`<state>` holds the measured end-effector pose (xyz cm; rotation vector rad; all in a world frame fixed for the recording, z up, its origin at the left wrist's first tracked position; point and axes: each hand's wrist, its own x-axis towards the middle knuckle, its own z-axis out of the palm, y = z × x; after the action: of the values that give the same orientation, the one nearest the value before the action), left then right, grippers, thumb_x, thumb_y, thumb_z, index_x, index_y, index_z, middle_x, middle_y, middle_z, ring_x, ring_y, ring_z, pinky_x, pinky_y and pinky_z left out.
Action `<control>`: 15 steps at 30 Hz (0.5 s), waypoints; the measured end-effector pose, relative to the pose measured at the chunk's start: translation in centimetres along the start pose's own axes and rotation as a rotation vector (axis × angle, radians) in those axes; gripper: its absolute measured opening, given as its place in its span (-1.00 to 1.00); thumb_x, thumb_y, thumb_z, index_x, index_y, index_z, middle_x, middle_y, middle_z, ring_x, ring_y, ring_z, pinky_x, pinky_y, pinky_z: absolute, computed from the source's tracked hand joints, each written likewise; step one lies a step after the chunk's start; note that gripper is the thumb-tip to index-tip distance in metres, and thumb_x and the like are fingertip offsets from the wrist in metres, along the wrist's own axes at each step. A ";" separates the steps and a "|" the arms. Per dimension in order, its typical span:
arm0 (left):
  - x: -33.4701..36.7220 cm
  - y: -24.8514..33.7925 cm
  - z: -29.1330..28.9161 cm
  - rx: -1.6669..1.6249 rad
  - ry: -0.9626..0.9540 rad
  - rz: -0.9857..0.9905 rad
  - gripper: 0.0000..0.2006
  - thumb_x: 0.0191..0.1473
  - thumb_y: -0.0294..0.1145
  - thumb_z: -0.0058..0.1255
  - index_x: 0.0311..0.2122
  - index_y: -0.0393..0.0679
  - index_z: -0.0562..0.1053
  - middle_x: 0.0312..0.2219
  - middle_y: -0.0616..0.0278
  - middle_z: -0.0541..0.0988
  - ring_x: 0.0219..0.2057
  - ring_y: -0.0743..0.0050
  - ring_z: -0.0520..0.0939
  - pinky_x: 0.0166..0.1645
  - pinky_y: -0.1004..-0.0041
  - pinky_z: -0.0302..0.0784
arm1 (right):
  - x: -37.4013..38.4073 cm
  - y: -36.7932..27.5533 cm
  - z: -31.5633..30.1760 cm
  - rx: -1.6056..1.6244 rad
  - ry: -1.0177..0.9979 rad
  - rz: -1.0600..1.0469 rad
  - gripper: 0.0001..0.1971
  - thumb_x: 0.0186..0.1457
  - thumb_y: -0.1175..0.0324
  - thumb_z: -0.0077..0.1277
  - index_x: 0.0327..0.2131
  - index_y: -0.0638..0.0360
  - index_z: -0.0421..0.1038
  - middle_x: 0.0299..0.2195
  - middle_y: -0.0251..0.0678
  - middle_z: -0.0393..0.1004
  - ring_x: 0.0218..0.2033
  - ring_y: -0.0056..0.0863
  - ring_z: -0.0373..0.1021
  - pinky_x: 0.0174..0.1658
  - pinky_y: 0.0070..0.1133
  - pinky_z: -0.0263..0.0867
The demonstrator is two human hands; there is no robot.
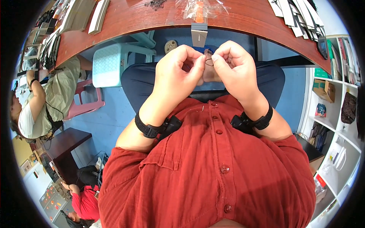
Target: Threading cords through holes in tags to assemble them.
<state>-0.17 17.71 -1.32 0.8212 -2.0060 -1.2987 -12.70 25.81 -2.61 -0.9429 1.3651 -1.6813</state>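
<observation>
My left hand [178, 68] and my right hand [236, 67] are raised close together in front of my chest, just short of the table edge. Thumb and forefinger are pinched on each side of a thin dark cord [209, 64], which curves in a small loop between the fingertips. The exact ends of the cord are hidden by the fingers. Straight ahead, a narrow grey piece [199, 37] juts over the table edge. Behind it lie an orange item [199, 13] and crumpled clear plastic film [215, 8].
Strips of white and black card [298, 17] lie on the right of the brown table [243, 17]; more pale strips [99, 16] lie left. A light-blue stool [108, 64] stands left. One person [38, 102] sits beyond it. White shelves [330, 117] line the right.
</observation>
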 end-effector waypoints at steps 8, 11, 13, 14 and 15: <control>-0.1 0.2 0.0 0.159 0.008 0.106 -0.91 -0.08 -0.49 0.09 -0.51 -0.23 0.42 -0.62 0.29 0.49 -0.60 0.61 0.50 -0.51 0.61 0.41 | -0.1 0.1 0.1 0.010 -0.008 0.044 -0.92 0.03 0.54 -0.07 -0.51 0.19 0.30 -0.60 -0.59 0.28 -0.60 -0.92 0.16 -0.57 -0.87 0.09; 0.0 0.0 -0.2 0.239 -0.013 0.215 -0.90 -0.11 -0.47 0.09 -0.52 -0.21 0.41 -0.60 0.22 0.51 -0.58 0.45 0.54 -0.52 0.53 0.44 | 0.0 -0.4 0.0 0.041 -0.031 0.104 -0.96 0.03 0.54 -0.07 -0.47 0.20 0.32 -0.57 -0.58 0.30 -0.57 -0.91 0.18 -0.53 -0.87 0.12; 0.2 -0.3 -0.5 0.271 -0.044 0.265 -0.90 -0.11 -0.47 0.09 -0.51 -0.21 0.41 -0.59 0.21 0.51 -0.56 0.41 0.55 -0.51 0.52 0.45 | 0.1 -0.5 -0.3 0.048 -0.044 0.148 -0.98 0.04 0.53 -0.07 -0.45 0.20 0.34 -0.55 -0.58 0.31 -0.55 -0.90 0.20 -0.50 -0.87 0.14; 0.2 -0.4 -0.7 0.275 -0.081 0.296 -0.91 -0.09 -0.47 0.07 -0.49 -0.21 0.42 -0.60 0.24 0.51 -0.58 0.47 0.53 -0.51 0.54 0.44 | 0.0 -0.4 -0.5 0.046 -0.058 0.169 -0.99 0.04 0.53 -0.06 -0.43 0.20 0.35 -0.54 -0.58 0.31 -0.53 -0.89 0.21 -0.48 -0.87 0.15; 0.2 -0.4 -0.8 0.279 -0.118 0.327 -0.92 -0.06 -0.48 0.06 -0.46 -0.22 0.42 -0.60 0.26 0.51 -0.59 0.52 0.52 -0.51 0.56 0.43 | 0.0 -0.4 -0.7 0.044 -0.072 0.190 -0.99 0.04 0.52 -0.06 -0.41 0.20 0.35 -0.52 -0.57 0.32 -0.51 -0.88 0.21 -0.46 -0.86 0.16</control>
<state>0.33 16.97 -1.42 0.5149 -2.3344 -0.9141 -13.33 26.15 -2.36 -0.8144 1.3209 -1.5140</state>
